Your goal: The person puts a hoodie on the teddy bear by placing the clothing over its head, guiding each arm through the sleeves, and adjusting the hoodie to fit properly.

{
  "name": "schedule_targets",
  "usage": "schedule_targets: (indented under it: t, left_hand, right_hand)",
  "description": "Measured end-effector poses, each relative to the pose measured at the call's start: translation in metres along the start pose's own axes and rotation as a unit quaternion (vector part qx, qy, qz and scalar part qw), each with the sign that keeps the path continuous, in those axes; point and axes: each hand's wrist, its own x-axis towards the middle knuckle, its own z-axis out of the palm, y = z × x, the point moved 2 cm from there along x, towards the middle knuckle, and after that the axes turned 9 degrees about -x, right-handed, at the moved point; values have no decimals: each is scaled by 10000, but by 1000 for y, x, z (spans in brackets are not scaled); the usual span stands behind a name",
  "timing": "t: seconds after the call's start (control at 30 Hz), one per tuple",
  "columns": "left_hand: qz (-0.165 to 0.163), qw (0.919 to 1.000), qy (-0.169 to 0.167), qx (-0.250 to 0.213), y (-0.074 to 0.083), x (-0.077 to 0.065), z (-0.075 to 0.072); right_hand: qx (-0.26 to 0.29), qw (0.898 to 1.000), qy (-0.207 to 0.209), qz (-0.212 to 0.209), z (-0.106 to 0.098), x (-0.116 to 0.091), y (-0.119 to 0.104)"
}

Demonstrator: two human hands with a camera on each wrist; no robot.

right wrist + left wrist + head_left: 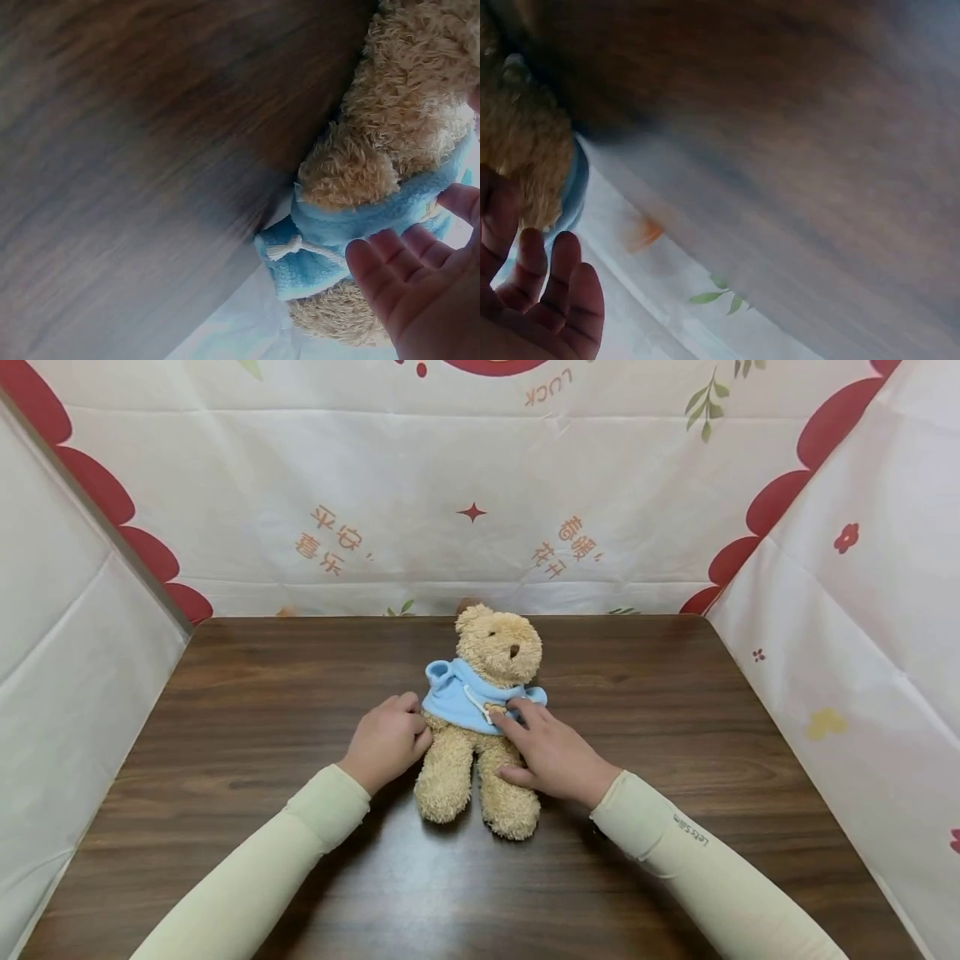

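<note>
The teddy bear [459, 740] lies face-up near the middle of the tabletop [285, 693], head toward 12 o'clock and legs toward 6. At its 8 o'clock, the left hand [387, 739] rests against its side with fingers curled, by the hem of the blue hoodie [453, 700]; whether it pinches cloth or fur, I cannot tell. At 4 o'clock, the right hand [558, 752] lies loosely spread, fingers on the hoodie's front, thumb over a leg.

Light, matched pressure from both hands should serve best here, since plush gives easily and a one-sided push would probably turn the bear. The white drawstring [476, 701] ends right by the right fingertips and could snag.

Printed white cloth [465, 460] rises at 12 o'clock, with more panels at 3 and 9. These limit wide reaching, but nothing comes between hands and bear.
</note>
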Motion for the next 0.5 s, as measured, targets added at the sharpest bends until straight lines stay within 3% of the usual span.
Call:
schedule_targets:
  t: [0.13,0.23,0.4,0.5]
  left_hand:
    - [-151,9997,116,-140,-2,-1,-10]
    - [-228,9994,0,-262,-4,0,-14]
    - [-293,9981,-410,-356,-6,1,-8]
    - [-303,9984,-367,-288,-6,0,-4]
  right_hand:
    - [114,9999,-28,-74,1,3,1]
    - [151,9998,21,-139,1,5,3]
    - [323,9992,51,-214,-1,8,5]
    - [542,9983,-4,-191,-3,9,6]
